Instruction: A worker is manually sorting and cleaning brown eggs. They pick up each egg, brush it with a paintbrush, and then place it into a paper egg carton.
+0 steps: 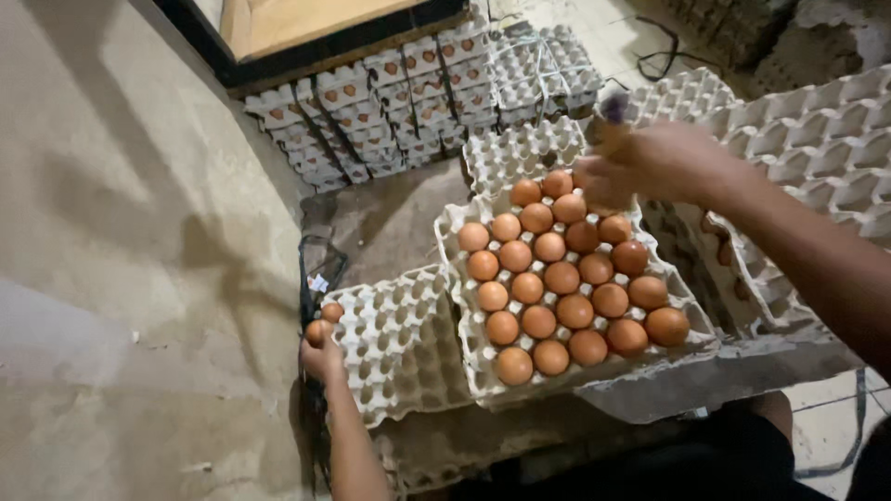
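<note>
A pulp egg tray [483,366] nearly filled with brown eggs [561,276] is seen in the middle of the view, resting on a rough, dusty table [742,366]. The right hand [640,167] is held over the tray's far corner, its fingers curled together around something small; whether an egg is pinched there cannot be told, since the hand is blurred. The left hand [320,357] is closed loosely at the left edge of an empty egg tray [394,343], with two loose eggs [325,322] cupped or touched at its fingertips (the grip itself is partly hidden). More empty trays [817,139] are stacked at the right, and tied bundles of filled trays [390,111] lie on the floor beyond.

The chief risk is judged to be at the left hand: two eggs carried in one loose hold at the tray's rim could be knocked together or dropped over the edge. At the far corner, an egg set down crookedly could be cracked against its neighbours. The full tray, soft and overhanging the empty one, could sag if lifted by one side.
</note>
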